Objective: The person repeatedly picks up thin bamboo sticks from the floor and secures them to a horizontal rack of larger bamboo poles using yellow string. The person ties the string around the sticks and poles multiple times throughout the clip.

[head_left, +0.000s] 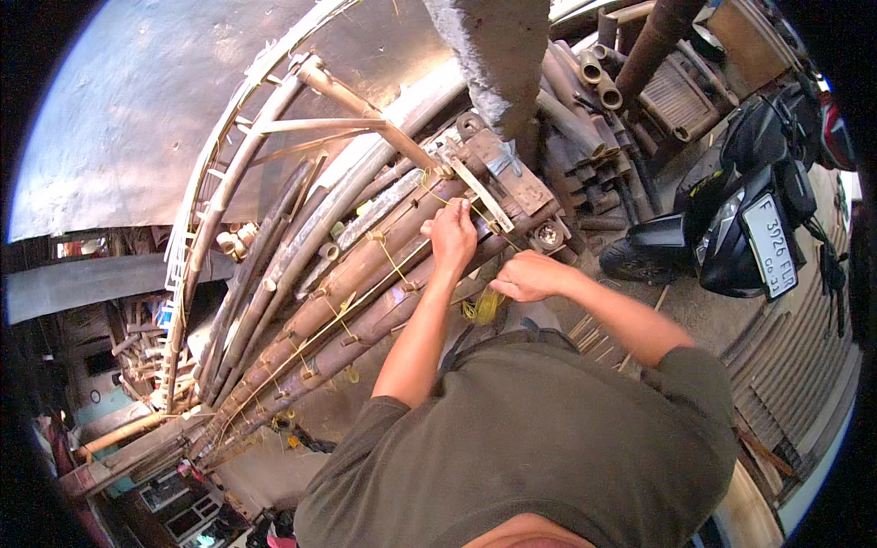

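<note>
Two long brown bamboo poles [352, 277] lie side by side, running from the lower left up toward a wooden block [521, 183]. Yellow string [391, 256] is tied across them at intervals. Over the upper end of the poles, my left hand [451, 239] is closed, fingertips together beside the yellow string; what they grip is hidden. My right hand [530, 277] makes a fist just right of the pole end, with a thin string running from the poles into it. A loose yellow string bundle [482, 308] hangs below, between my hands. A thin pale strip [365, 300] lies along the poles.
A curved bamboo frame [206, 215] rises at the left, joined to a bamboo post [365, 110]. More poles [301, 233] lean by the grey wall [183, 119]. At right stands a black motorcycle [731, 228]; stacked bamboo [594, 137] lies behind a concrete pillar [498, 55].
</note>
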Available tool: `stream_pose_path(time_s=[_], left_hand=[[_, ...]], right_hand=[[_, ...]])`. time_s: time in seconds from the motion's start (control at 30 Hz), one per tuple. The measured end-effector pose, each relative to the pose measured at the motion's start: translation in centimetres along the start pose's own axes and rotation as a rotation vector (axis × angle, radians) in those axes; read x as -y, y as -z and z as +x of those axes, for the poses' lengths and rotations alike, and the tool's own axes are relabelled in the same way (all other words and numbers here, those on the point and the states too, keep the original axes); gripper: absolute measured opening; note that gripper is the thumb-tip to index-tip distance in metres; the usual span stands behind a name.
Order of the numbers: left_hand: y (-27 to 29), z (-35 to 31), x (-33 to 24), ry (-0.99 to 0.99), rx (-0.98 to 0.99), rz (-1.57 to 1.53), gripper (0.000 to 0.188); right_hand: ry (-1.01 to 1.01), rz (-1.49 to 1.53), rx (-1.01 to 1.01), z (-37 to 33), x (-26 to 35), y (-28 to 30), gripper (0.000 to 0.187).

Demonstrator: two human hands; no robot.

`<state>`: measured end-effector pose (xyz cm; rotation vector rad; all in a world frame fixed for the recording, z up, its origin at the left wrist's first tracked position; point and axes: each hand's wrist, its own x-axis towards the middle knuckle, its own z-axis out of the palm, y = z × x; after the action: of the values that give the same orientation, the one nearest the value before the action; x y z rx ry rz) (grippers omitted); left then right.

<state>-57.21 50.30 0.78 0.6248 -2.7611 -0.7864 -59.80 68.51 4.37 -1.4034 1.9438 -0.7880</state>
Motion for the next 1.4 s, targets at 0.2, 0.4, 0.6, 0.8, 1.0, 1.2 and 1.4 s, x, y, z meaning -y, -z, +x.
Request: stream_pose_path(time_s=[0.2,0.4,0.6,0.8,1.0,1.2,1.4], left_hand=[[4.5,9.9,-0.7,0.015,-0.041,-0.755,0.030],[-1.4,15.0,6.7,0.013,-0.049,0.060,0.032],[10.6,9.7,16.2,-0.115,0.076,-0.086,0.043],[24.6,-6.9,26.7,0.039,0.466,0.290,0.033],[20.8,-13.4,30.1,-0.179,0.449,-0.149,0.025],[19.3,-13.9,29.7,-0.135,0.129,-0.001,0.031],[20.5,-14.2,29.0,-0.015,0.160,-0.039,0.031]], right_hand=[[-0.079,0.147,-0.156,1.4,0.1,-4.2,0.041],[-0.082,-0.167,-0.442,1.1,1.3,-6.6,0.030],[-0.030,-0.184,-0.616,5.6,10.2,-14.6,0.019],[-0.420,1.657,0.043,12.6,18.5,-29.1,0.036],[0.100,1.381,-1.245,23.6,24.3,-27.9,0.020],[-0.244,-0.575,-0.156,31.0,23.7,-17.8,0.054],[0.032,0.561,-0.256,29.2,20.2,-16.0,0.037]])
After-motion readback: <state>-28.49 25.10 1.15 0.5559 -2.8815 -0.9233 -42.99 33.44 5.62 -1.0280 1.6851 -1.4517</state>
